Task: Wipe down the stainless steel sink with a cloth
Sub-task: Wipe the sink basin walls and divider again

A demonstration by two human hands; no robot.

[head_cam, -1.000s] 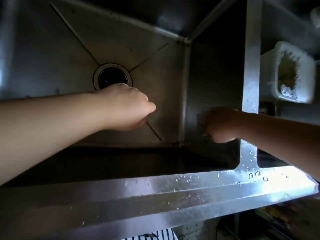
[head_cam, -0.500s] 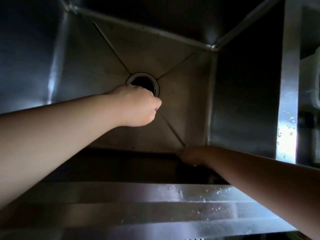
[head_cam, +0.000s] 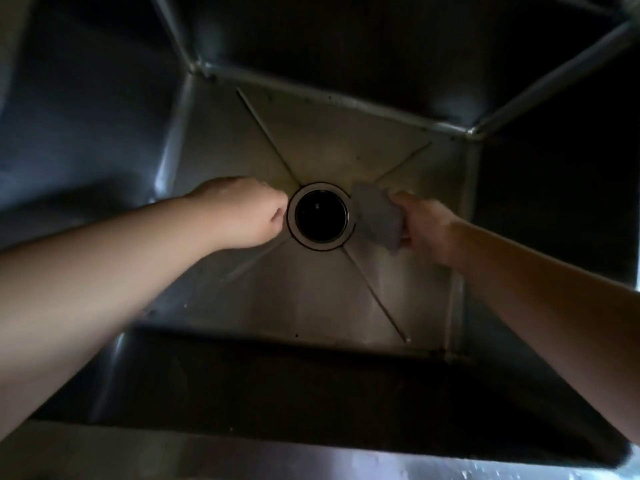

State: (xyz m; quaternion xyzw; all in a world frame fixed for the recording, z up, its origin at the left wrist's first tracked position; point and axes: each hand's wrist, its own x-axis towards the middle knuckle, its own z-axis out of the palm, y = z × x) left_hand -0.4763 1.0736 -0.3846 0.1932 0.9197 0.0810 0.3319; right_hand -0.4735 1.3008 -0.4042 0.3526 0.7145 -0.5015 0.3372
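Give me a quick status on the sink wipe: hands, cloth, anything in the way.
Right hand grips grey cloth, just right of the drain. Left hand fisted, holding nothing visible, left of drain. Sink floor bare, nothing blocking.

Dim, uneven light is filling the scene, leaving most of it in deep shadow. A grey brushed-steel table edge (head_cam: 311, 459) is running across the bottom, catching brighter light toward its right end, where small clear water droplets (head_cam: 588, 474) are sitting. A pale blurred strip (head_cam: 14, 29) is showing top left, unidentifiable.
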